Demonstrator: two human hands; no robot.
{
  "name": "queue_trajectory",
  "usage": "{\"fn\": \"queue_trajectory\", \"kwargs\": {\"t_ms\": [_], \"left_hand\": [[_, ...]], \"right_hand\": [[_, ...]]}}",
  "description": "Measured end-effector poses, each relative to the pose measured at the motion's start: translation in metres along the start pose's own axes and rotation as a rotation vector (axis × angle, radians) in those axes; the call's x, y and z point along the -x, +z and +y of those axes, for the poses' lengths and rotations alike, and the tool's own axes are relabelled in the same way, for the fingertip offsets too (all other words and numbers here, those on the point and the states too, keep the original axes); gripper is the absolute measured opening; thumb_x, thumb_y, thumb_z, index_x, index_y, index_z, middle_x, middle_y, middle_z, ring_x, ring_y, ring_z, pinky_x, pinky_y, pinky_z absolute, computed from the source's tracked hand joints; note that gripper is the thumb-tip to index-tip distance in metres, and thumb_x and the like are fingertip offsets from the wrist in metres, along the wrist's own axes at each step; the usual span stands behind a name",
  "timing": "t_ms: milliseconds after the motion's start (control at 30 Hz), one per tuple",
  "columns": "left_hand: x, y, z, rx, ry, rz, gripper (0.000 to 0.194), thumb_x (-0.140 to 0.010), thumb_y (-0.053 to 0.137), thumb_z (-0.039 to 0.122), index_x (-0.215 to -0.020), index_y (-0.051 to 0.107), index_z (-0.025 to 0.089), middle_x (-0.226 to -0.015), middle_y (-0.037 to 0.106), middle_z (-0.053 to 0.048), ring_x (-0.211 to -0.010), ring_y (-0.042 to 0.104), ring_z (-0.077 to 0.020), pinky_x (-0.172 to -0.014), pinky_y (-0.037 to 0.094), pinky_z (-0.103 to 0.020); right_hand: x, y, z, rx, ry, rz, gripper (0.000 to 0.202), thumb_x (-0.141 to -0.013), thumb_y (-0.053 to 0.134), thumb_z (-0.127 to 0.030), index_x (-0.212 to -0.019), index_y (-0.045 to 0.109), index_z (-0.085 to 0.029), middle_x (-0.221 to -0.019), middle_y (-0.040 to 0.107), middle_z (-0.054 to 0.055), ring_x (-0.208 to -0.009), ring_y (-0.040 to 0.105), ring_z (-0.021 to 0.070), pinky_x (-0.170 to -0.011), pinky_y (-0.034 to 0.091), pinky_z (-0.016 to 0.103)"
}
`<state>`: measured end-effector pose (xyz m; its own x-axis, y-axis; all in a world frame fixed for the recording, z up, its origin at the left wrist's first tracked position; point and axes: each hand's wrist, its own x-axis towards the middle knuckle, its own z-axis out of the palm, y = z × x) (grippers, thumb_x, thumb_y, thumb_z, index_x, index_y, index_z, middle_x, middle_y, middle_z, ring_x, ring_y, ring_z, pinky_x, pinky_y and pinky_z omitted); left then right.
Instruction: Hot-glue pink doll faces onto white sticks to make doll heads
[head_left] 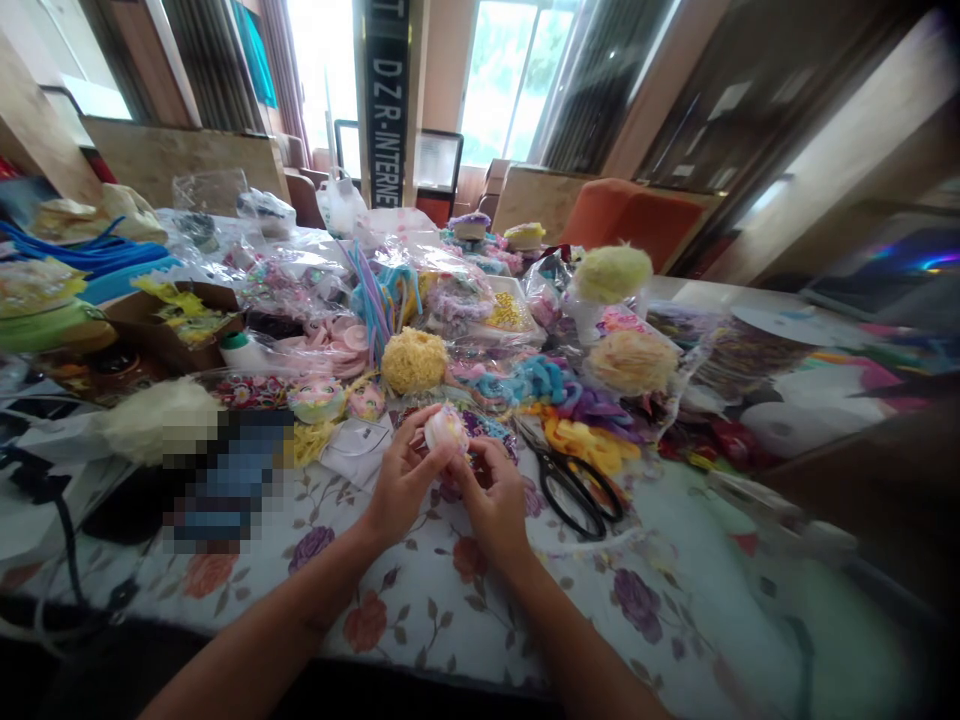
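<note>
Both my hands meet in the middle, just over the floral tablecloth (330, 590). My left hand (405, 478) is closed around a small round white-and-pastel bundle (445, 432) that looks like wound fluffy yarn. The fingers of my right hand (493, 492) are bent and pinched at the lower right side of that same bundle; the exact fingertip contact is partly hidden. Black-handled scissors (574, 490) lie to the right of my right hand. Behind my hands sits a fuzzy yellow yarn ball (414, 361).
Doll-face pieces (316, 398) and a pixelated dark rectangle (236, 475) lie at left. Yellow fabric strips (589, 445), blue loops (532, 382) and a beige pompom (634, 362) lie at right. A cardboard box (169, 335) and plastic bags crowd the back.
</note>
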<state>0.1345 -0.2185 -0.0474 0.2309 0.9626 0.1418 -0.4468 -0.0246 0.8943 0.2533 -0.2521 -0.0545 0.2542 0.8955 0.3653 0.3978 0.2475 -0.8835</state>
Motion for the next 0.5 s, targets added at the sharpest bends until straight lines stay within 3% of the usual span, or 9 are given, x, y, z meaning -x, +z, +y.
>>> {"fn": "queue_trajectory", "kwargs": {"t_ms": [167, 500], "left_hand": [[-0.0011, -0.001, -0.0056, 0.095, -0.073, 0.004, 0.052, -0.079, 0.069, 0.032, -0.127, 0.051, 0.023, -0.106, 0.064, -0.007, -0.089, 0.061, -0.0172, -0.075, 0.05, -0.026], [-0.0015, -0.0008, -0.0017, 0.1, -0.067, 0.027, 0.057, -0.073, 0.074, 0.026, -0.127, 0.056, 0.022, -0.108, 0.067, -0.007, -0.092, 0.061, -0.0171, -0.08, 0.049, -0.026]], "right_hand": [[-0.0017, 0.0005, 0.0012, -0.013, 0.027, 0.004, 0.028, -0.087, 0.058, -0.045, -0.092, 0.063, -0.018, -0.086, 0.055, 0.002, -0.066, 0.052, 0.0133, -0.058, 0.043, 0.025], [-0.0026, 0.0001, 0.0003, -0.012, 0.029, -0.012, 0.029, -0.087, 0.058, -0.045, -0.093, 0.063, -0.017, -0.089, 0.056, 0.003, -0.07, 0.053, 0.0145, -0.062, 0.044, 0.027]]}}
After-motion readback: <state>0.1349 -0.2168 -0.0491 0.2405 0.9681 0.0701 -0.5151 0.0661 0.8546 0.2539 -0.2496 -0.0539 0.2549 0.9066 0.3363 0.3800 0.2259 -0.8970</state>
